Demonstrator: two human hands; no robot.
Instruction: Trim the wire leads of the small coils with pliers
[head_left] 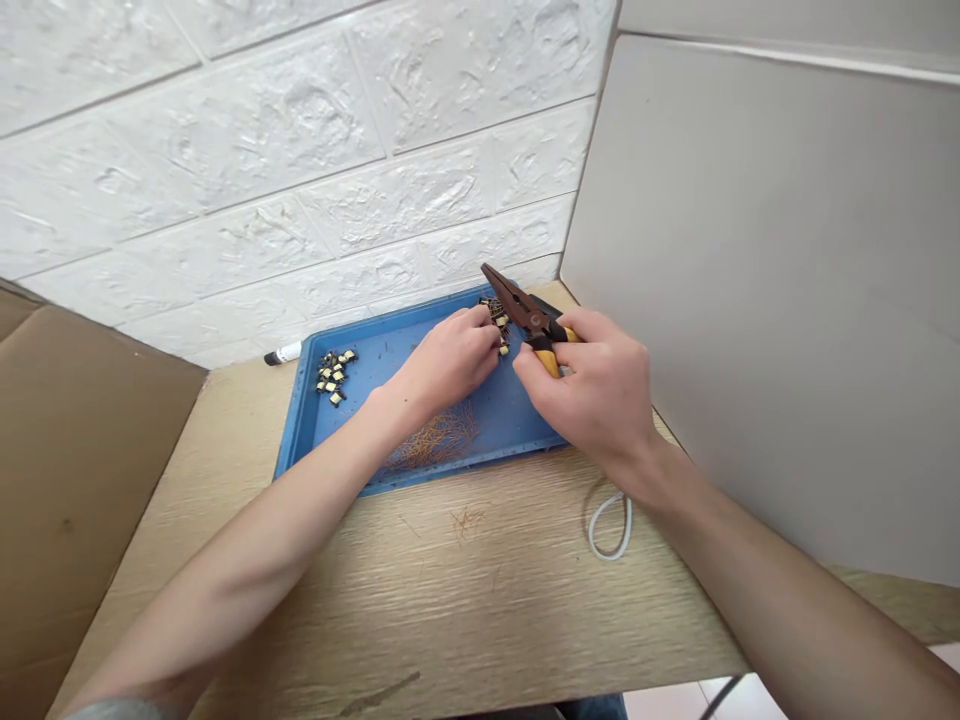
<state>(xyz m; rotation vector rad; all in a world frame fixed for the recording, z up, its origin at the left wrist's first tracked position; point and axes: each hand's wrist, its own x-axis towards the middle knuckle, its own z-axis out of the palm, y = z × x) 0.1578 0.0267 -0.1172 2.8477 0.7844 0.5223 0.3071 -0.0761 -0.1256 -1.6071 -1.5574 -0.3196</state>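
My right hand point(600, 385) is closed around the yellow and black handles of long-nose pliers point(521, 305), whose dark jaws point up and to the left. My left hand point(461, 355) reaches into the blue tray point(390, 330), fingers curled at a pile of small black and yellow components with wire leads point(501, 320). Whether a component is between its fingertips is hidden. A second cluster of the components point(334, 375) lies at the tray's left end. Thin copper-coloured wire pieces point(439, 438) are heaped along its front side.
A black-capped white marker point(283, 353) lies beside the tray's left back corner. Loose wire bits point(466, 522) and a white loop point(610, 527) are on the wooden table point(420, 600). A white brick-pattern wall point(337, 180), a grey panel point(772, 280) and cardboard point(82, 440) surround the table.
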